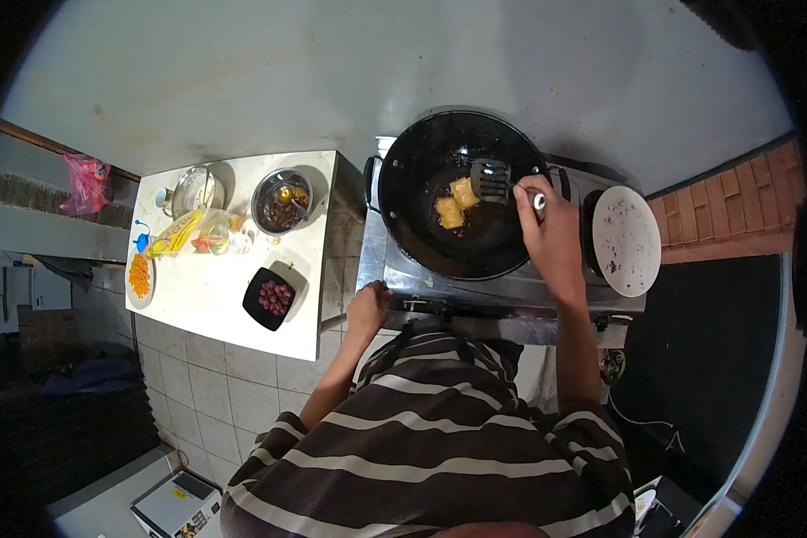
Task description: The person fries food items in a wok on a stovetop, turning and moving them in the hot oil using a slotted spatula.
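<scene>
My right hand (551,229) is wrapped around the handle of a black slotted spatula (490,181). Its blade is down in a large black wok (421,242), beside two golden fried pieces (452,208) that look like tofu. The blade's edge is close to the upper piece; whether they touch is hard to tell. Down at the front left corner of the steel stove (475,300), my left hand (368,309) has its fingers closed on a dark stove knob (386,292), partly hidden by the fingers.
Right of the wok, a white oval plate (626,242) with dark bits rests on the stove. The white table (197,300) at left holds a steel bowl (281,203), a black dish of shallots (270,299), a plate of orange pieces (140,276), a glass bowl (197,193) and a yellow packet (177,235).
</scene>
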`<control>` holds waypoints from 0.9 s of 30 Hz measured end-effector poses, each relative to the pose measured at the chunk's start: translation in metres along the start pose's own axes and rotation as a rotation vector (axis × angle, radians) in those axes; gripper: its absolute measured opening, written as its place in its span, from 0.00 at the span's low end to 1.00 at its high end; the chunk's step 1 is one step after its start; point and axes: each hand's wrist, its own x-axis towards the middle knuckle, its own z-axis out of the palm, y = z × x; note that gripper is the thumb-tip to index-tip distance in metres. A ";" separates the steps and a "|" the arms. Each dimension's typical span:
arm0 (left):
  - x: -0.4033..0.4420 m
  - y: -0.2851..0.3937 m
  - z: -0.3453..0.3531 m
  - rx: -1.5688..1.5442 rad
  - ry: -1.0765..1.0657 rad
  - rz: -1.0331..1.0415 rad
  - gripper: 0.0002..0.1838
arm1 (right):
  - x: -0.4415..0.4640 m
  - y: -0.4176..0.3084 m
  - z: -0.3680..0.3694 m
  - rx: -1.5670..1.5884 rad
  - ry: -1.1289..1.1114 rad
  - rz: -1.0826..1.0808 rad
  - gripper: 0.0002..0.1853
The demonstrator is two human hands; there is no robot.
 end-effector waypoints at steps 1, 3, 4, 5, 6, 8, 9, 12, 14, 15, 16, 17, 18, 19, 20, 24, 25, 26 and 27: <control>0.000 0.001 0.000 -0.006 -0.010 -0.016 0.14 | 0.000 0.002 0.003 0.046 -0.006 -0.058 0.07; 0.001 0.000 0.000 -0.011 -0.018 -0.032 0.13 | 0.001 0.003 0.005 0.092 -0.011 -0.117 0.07; 0.001 -0.001 0.001 0.006 -0.014 -0.017 0.13 | 0.001 0.003 0.005 0.055 -0.080 -0.182 0.06; 0.001 -0.002 0.002 0.023 -0.010 -0.002 0.13 | 0.001 0.003 0.004 0.017 -0.148 -0.247 0.06; 0.002 0.001 -0.001 0.023 -0.005 0.000 0.13 | 0.001 0.004 0.004 0.017 -0.145 -0.252 0.06; 0.000 0.007 -0.006 0.042 -0.032 -0.031 0.13 | 0.000 0.009 0.005 -0.001 -0.292 -0.320 0.09; 0.000 0.007 -0.006 0.039 -0.028 -0.028 0.13 | -0.001 0.014 0.007 -0.003 -0.289 -0.324 0.09; -0.001 0.009 -0.007 0.046 -0.033 -0.047 0.13 | -0.005 0.020 0.009 0.000 -0.400 -0.430 0.18; -0.002 0.010 -0.008 0.044 -0.021 -0.046 0.13 | -0.009 0.022 0.009 -0.045 -0.453 -0.421 0.19; -0.003 0.010 -0.007 0.042 -0.020 -0.046 0.13 | -0.011 0.023 0.009 -0.089 -0.508 -0.405 0.19; -0.002 0.009 -0.006 0.036 -0.016 -0.044 0.13 | -0.014 0.021 0.008 -0.093 -0.524 -0.403 0.19; -0.002 0.008 -0.005 0.030 -0.013 -0.043 0.14 | -0.017 0.021 0.007 -0.094 -0.524 -0.404 0.19; -0.003 0.009 -0.006 0.029 -0.012 -0.043 0.14 | -0.019 0.021 0.007 -0.128 -0.535 -0.414 0.18; -0.003 0.010 -0.007 0.024 -0.011 -0.047 0.13 | -0.022 0.022 0.006 -0.160 -0.547 -0.425 0.18; -0.004 0.011 -0.007 0.019 -0.009 -0.052 0.13 | -0.026 0.022 0.005 -0.160 -0.548 -0.426 0.18; -0.004 0.010 -0.007 0.009 -0.011 -0.054 0.13 | -0.037 0.023 -0.003 -0.162 -0.564 -0.399 0.17; -0.003 0.010 -0.007 0.008 -0.015 -0.057 0.13 | -0.038 0.023 -0.006 -0.177 -0.580 -0.392 0.17; -0.004 0.009 -0.006 0.009 -0.021 -0.062 0.13 | -0.039 0.021 -0.010 -0.178 -0.580 -0.388 0.17; -0.004 0.008 -0.004 0.009 -0.024 -0.062 0.13 | -0.039 0.018 -0.014 -0.153 -0.583 -0.335 0.16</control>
